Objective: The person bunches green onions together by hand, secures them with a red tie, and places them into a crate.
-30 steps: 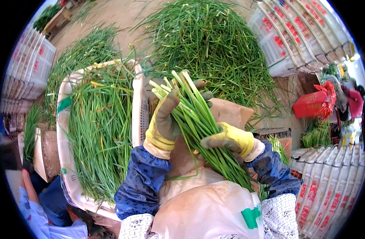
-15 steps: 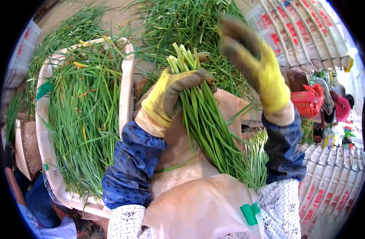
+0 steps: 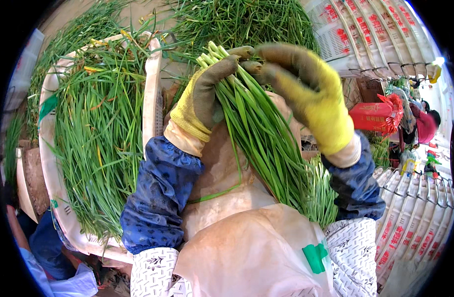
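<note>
My left hand (image 3: 201, 96), in a yellow and grey work glove, is closed around a bunch of garlic chives (image 3: 266, 133) just below its pale cut ends. The long green leaves hang down to the right over my plastic-covered lap. My right hand (image 3: 318, 96), gloved alike and slightly blurred, is raised on the right side of the bunch. Its fingers are stretched out and apart, their tips close to those of my left hand, with nothing seen in them. More chives with pale ends (image 3: 320, 190) lie below my right forearm.
At left stands a white crate (image 3: 151, 94) heaped with loose green leaves. A pile of leaves (image 3: 237, 22) covers the ground ahead. White crates (image 3: 370, 37) are stacked at far right, near a red bag (image 3: 370, 116). Another person's arm and leg (image 3: 46, 247) show at lower left.
My right hand has come down and left, nearer the bunch. My left hand has shifted slightly up and left, still holding the chives.
</note>
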`<action>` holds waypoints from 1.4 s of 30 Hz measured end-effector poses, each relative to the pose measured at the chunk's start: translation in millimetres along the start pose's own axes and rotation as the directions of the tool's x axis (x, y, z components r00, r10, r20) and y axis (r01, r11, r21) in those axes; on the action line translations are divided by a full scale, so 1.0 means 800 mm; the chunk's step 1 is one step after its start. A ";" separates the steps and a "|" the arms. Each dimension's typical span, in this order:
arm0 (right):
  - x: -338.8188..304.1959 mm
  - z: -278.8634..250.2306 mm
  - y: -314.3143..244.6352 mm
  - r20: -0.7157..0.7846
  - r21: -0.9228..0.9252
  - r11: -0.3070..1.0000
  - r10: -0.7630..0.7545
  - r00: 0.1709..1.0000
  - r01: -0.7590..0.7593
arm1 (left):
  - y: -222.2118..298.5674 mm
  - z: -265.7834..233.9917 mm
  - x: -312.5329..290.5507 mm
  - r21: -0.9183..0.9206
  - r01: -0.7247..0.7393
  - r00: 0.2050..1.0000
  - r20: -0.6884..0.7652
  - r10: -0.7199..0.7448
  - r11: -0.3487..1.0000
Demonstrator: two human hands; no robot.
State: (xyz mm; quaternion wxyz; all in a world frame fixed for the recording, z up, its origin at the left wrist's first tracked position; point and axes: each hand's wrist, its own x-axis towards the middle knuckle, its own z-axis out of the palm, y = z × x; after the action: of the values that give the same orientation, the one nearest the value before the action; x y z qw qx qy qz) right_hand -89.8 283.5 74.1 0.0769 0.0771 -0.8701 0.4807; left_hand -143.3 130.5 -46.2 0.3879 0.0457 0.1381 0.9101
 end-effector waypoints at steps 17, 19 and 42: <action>-0.054 0.012 0.019 0.081 0.025 0.979 0.201 0.976 -0.204 | -0.012 0.022 0.005 0.304 -0.160 0.982 -0.043 0.182 0.939; -0.070 0.020 0.026 0.023 -0.291 0.955 0.069 0.997 -0.059 | -0.016 0.032 0.005 0.275 -0.137 0.982 -0.090 0.168 0.952; -0.066 -0.007 0.080 0.601 0.595 0.263 0.481 0.638 -0.759 | -0.016 0.035 0.020 0.170 0.005 0.991 0.130 -0.027 0.985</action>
State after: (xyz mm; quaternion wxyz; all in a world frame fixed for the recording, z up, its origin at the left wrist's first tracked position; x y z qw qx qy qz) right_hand -51.3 325.0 13.6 -0.2985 -0.1775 -0.5006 0.7930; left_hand -140.3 156.5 -23.7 0.3982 0.1374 0.1894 0.8869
